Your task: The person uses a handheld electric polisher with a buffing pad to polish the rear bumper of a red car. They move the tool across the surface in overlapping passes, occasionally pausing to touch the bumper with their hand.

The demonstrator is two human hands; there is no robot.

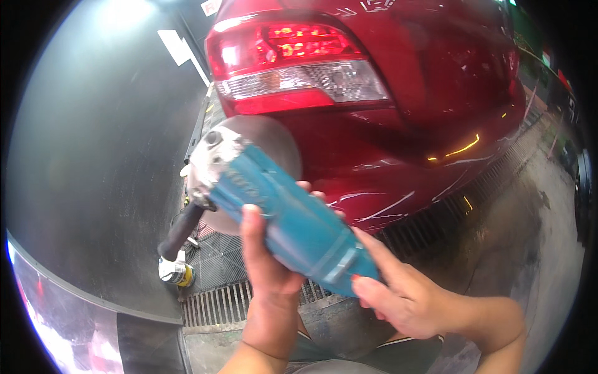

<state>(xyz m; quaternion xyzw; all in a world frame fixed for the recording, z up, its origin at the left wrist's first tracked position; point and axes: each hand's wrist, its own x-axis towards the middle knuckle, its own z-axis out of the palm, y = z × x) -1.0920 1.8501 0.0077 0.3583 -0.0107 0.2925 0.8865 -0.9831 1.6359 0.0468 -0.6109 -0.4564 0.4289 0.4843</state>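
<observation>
Polisher (293, 218), blue-bodied, is held aslant before the red car bumper (367, 165), below the tail light (299, 68). Left hand (271, 265) wraps the mid-body; right hand (402, 299) clasps the rear end. Expect a rigid, fairly heavy, probably nose-weighted tool; take hold at body and side handle (182, 232), presently ungripped. Pad (280, 146) is blurred, partly hidden; contact with the bumper cannot be confirmed.

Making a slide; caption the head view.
Left hand and right hand hold a power tool near a red car.
</observation>
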